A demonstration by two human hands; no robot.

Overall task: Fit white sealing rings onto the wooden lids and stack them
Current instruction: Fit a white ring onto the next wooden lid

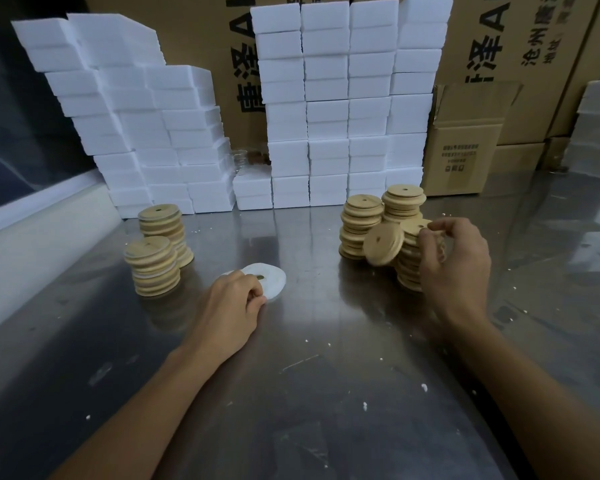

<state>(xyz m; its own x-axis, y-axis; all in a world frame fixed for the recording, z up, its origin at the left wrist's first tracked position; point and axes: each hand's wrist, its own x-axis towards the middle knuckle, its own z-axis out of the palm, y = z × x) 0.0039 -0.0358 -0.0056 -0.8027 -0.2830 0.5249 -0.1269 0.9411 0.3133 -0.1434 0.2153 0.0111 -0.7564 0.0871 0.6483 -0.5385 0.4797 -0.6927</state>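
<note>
Steel table, scuffed and flecked with white crumbs, carries a lid-fitting job in a packing room. Nearest the camera, the left hand curls its fingertips onto the near edge of a white ring lying flat at centre; a second ring seems to lie partly under the hand. The rings look thin, soft and floppy, best lifted by the rim. Right of centre, the right hand reaches into the bare lids, fingers bent around the top of the nearest stack, while one loose lid leans tilted against that stack; whether the hand holds it cannot be told. The lids look light, stiff and smooth, best taken by the grooved edge. Three bare stacks stand on the right, and two finished stacks on the left. Beyond, foam blocks are piled before cartons.
</note>
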